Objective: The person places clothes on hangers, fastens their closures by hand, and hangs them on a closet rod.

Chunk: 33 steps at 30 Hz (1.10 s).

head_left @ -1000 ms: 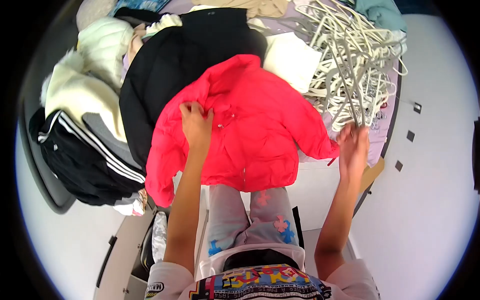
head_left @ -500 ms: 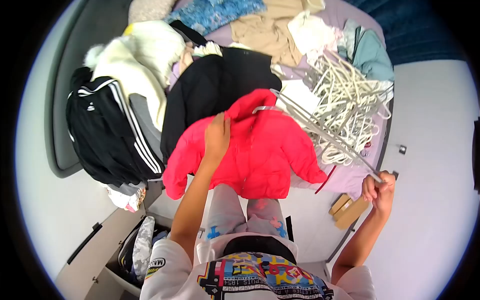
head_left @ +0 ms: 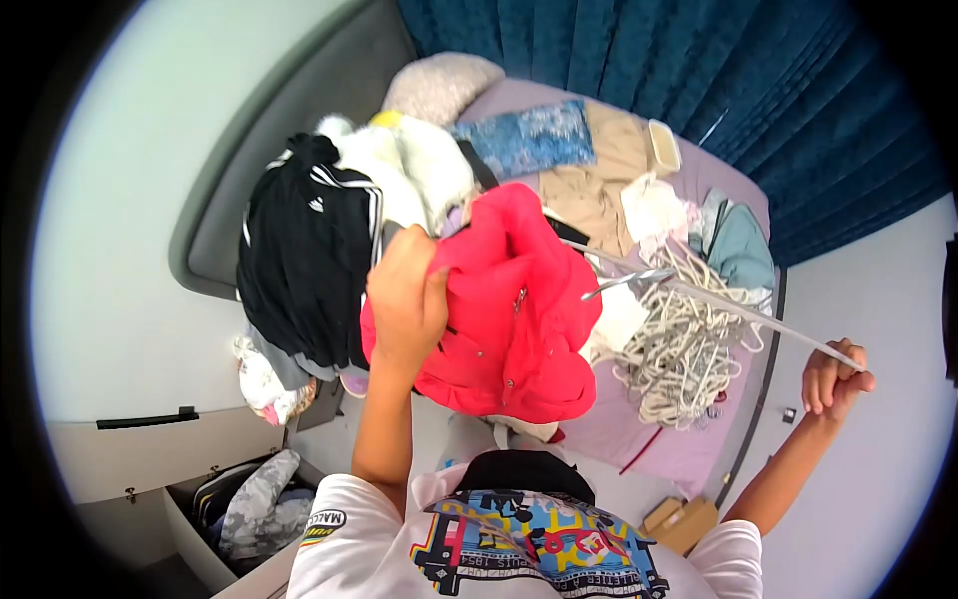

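My left hand (head_left: 404, 299) is closed on the shoulder of a bright red puffy jacket (head_left: 534, 329), which hangs raised in front of my body. In my right hand (head_left: 836, 381), out at the right, is one end of a grey clothes hanger (head_left: 766, 320). Its long bar slants up and left toward the jacket, and its metal hook points at the jacket's front. The hanger's far end lies behind the jacket's edge; whether it is inside the garment I cannot tell.
Below the hanger, a heap of white hangers (head_left: 679, 344) covers part of the bed (head_left: 619, 434). A black striped jacket (head_left: 309, 265), white fluffy clothing (head_left: 404, 170) and a blue pillow (head_left: 529, 138) lie beyond. An open drawer (head_left: 190, 529) with clothes stands lower left.
The red jacket has been lifted by my left hand and now looks bunched and nearer. My right hand has moved outward to the right with the hanger. The view has shifted, showing more curtain.
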Each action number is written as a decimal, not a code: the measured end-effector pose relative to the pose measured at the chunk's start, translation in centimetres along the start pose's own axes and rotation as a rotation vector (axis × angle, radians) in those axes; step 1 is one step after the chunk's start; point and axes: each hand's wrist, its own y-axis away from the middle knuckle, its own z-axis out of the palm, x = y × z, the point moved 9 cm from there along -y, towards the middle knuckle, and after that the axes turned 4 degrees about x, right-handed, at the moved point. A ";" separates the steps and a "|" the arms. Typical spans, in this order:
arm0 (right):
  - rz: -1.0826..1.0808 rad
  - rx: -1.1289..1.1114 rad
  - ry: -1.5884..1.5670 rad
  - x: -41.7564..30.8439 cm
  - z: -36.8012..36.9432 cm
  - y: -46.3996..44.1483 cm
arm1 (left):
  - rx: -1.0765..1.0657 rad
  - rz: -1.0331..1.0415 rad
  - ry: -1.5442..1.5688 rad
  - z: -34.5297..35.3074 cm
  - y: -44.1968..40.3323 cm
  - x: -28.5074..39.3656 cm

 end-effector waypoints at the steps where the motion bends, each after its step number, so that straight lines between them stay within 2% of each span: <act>1: -0.041 -0.051 -0.031 -1.6 0.6 -0.3 | 0.061 0.051 -0.041 -1.6 -2.0 1.3; 2: -0.079 -0.069 -0.021 -2.8 1.2 -0.2 | 0.124 0.106 -0.076 -3.1 -3.6 2.7; 4: -0.143 0.236 0.064 -5.1 -0.5 0.4 | 0.274 0.162 -0.057 -6.6 -5.9 5.2; 5: -0.134 0.447 0.398 -6.3 -0.9 0.8 | 0.314 0.127 -0.026 -8.0 -6.5 6.0; 6: -0.173 0.458 0.403 -7.2 -0.2 0.5 | 0.353 0.105 -0.021 -9.3 -7.1 7.0; 8: 0.037 0.553 0.891 -7.4 -0.3 0.3 | 0.499 0.015 0.008 -10.1 -7.2 7.9; 9: 0.041 0.564 0.896 -7.5 0.3 0.6 | 0.437 -0.150 0.045 -9.3 -6.4 6.4; 10: 0.007 0.567 1.139 -7.9 1.3 0.7 | 0.324 -0.403 -0.015 -8.3 -5.3 4.7; 11: -0.030 0.555 1.383 -8.2 2.0 0.7 | 0.214 -0.454 -0.173 -6.7 -4.2 2.6; 12: -0.022 0.547 1.386 -8.0 1.7 1.3 | 0.103 -0.499 -0.331 -4.4 -2.7 -0.8; 14: 0.036 0.688 1.358 -8.1 -1.2 4.2 | -0.122 -0.473 -0.258 1.5 -1.7 -5.9; 15: 0.048 0.705 1.353 -7.9 -2.7 6.0 | -0.164 -0.456 -0.271 3.8 -1.8 -8.6; 17: 0.071 0.910 1.107 -8.0 -6.6 10.8 | -0.225 -0.425 -0.285 6.6 -3.8 -10.4; 19: -0.015 0.973 0.986 -8.6 -7.4 14.9 | -0.138 -0.114 -0.180 8.2 -7.8 -7.3; 22: -0.160 1.095 0.811 -10.2 -6.4 19.5 | -0.275 -0.004 -0.059 12.2 -11.3 0.4; 24: -0.317 1.143 0.624 -12.3 -5.2 21.6 | -0.508 -0.054 0.216 15.7 -10.2 7.7; 26: -0.381 1.194 0.619 -15.0 -5.4 24.2 | -0.737 0.279 0.375 18.2 -6.5 15.4; 28: -0.602 1.210 0.592 -19.4 -4.2 26.6 | -0.941 0.445 0.607 18.9 -1.9 20.5; 31: -0.690 1.178 0.624 -24.0 -2.3 29.7 | -1.160 0.478 0.781 17.9 2.1 23.0; 32: -0.693 1.204 0.646 -24.7 -2.0 30.9 | -1.178 0.492 0.806 17.6 2.4 22.7; 33: -0.672 1.132 0.645 -25.1 -1.7 31.2 | -1.084 0.446 0.744 17.5 1.4 21.4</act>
